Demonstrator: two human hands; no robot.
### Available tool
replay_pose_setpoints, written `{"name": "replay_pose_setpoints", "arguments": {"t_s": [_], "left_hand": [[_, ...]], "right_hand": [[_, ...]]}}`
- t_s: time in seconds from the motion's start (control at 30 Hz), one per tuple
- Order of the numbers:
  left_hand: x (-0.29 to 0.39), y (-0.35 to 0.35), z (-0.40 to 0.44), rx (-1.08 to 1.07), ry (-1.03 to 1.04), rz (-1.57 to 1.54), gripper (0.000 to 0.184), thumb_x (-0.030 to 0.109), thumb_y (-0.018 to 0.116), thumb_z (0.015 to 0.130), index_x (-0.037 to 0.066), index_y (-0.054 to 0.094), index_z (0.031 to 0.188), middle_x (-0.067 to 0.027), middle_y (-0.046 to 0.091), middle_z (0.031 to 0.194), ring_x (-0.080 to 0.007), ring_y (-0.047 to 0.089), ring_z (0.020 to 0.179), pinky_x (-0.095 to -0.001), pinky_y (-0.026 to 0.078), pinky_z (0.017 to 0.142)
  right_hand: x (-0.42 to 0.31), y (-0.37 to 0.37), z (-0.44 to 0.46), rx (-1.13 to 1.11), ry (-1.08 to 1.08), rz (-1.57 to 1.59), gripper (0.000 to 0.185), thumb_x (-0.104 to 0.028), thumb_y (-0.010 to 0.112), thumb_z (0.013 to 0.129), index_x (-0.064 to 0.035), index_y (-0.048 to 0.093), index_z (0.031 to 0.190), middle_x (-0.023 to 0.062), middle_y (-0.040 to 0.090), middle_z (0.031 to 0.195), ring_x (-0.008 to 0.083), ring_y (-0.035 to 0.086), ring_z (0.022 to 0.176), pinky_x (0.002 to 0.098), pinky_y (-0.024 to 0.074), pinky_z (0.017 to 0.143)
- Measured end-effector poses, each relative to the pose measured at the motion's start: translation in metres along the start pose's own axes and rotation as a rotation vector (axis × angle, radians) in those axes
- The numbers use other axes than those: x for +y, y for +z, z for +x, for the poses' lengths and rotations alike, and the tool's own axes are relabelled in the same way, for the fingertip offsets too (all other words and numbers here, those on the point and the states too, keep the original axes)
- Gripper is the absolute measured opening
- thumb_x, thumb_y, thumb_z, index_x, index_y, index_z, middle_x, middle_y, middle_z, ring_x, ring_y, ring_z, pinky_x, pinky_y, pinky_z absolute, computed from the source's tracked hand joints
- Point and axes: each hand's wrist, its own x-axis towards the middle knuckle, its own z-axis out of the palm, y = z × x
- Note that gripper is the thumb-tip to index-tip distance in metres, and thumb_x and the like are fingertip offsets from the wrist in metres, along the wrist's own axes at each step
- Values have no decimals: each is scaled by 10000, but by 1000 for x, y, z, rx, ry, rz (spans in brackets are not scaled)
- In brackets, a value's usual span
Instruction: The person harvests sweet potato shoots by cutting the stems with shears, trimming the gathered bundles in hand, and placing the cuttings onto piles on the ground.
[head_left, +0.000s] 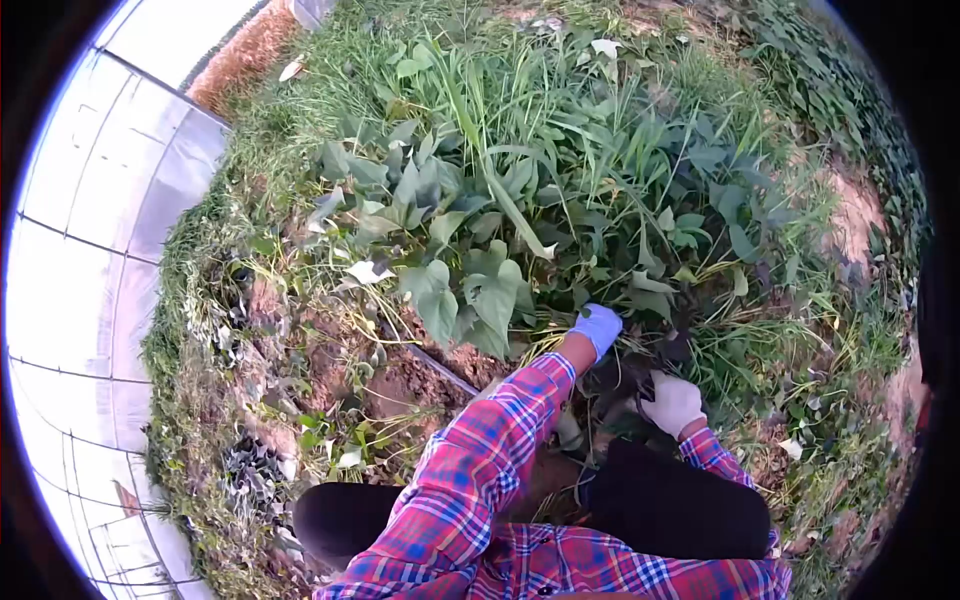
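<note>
Grip: both gloved hands low in the vines, finger closure unconfirmed

From my remote station I log the left hand (597, 330), blue-gloved, at the near edge of the leafy vines (495, 295). Its fingers are turned away among stems, so I cannot tell whether it holds any. The right hand (672, 402), in a pale glove, sits nearer the body and to the right of the left one, beside dark, shadowed matter. Its fingertips are also partly hidden; I cannot tell what it holds, if anything.

Position of the vines: they begin at the left hand and spread beyond it to both sides, with grass (465, 110) growing up through them farther out. Left of the grip, past the plaid sleeve (470, 470), lie bare soil (405, 385) and a thin straight rod (440, 368), its near end covered by the arm. A dark-trousered knee (680, 505) is just below the right hand.

Technique, my judgement: I would gather stems low, close to the soil, part grass from vine first, and keep the left fingers clear of whatever the right hand works at, since leaves mask both.

Markings: I find no brand, label or legible writing on gloves, sleeve or rod
</note>
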Motion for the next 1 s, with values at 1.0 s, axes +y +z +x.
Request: {"name": "replay_pose_setpoints", "arguments": {"t_s": [1.0], "left_hand": [[-73,-217,-210,464,-334,-1144,282,209,704,805,26,614,999,-13,640,833,-83,574,698,-249,473,625]], "right_hand": [[-39,-51,-80,39,311,421,412,-319,633,787,-32,576,1077,164,642,883,310,632,821,386,479,731]]}}
